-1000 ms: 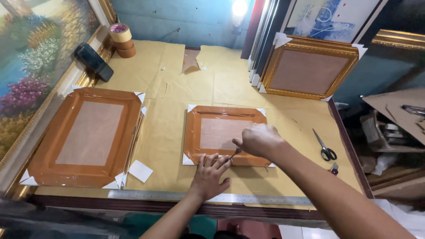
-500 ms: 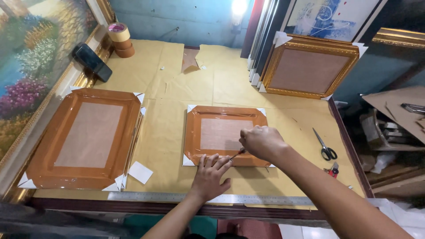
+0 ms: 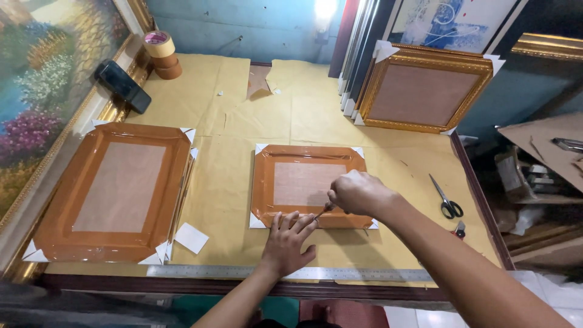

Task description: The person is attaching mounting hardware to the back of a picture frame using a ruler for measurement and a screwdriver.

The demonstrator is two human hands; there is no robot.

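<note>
While my left hand (image 3: 286, 240) is lying flat and open on the small wrapped frame (image 3: 308, 184), my right hand (image 3: 357, 192) is gripping what looks like a thin tool (image 3: 322, 212), working the six-o'clock edge; the other edges look finished.

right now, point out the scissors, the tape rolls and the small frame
scissors (image 3: 446, 197), head view, on the blades near the pivot
tape rolls (image 3: 163, 54), head view, side of the stack
small frame (image 3: 302, 183), head view, on its backing

Left hand (image 3: 288, 242) lies flat, palm down, fingers spread and pointing away from the body, forearm coming straight up from the near edge. Right hand (image 3: 358, 192) is curled into a closed grip, knuckles up, its long forearm reaching in diagonally from the lower right.
</note>
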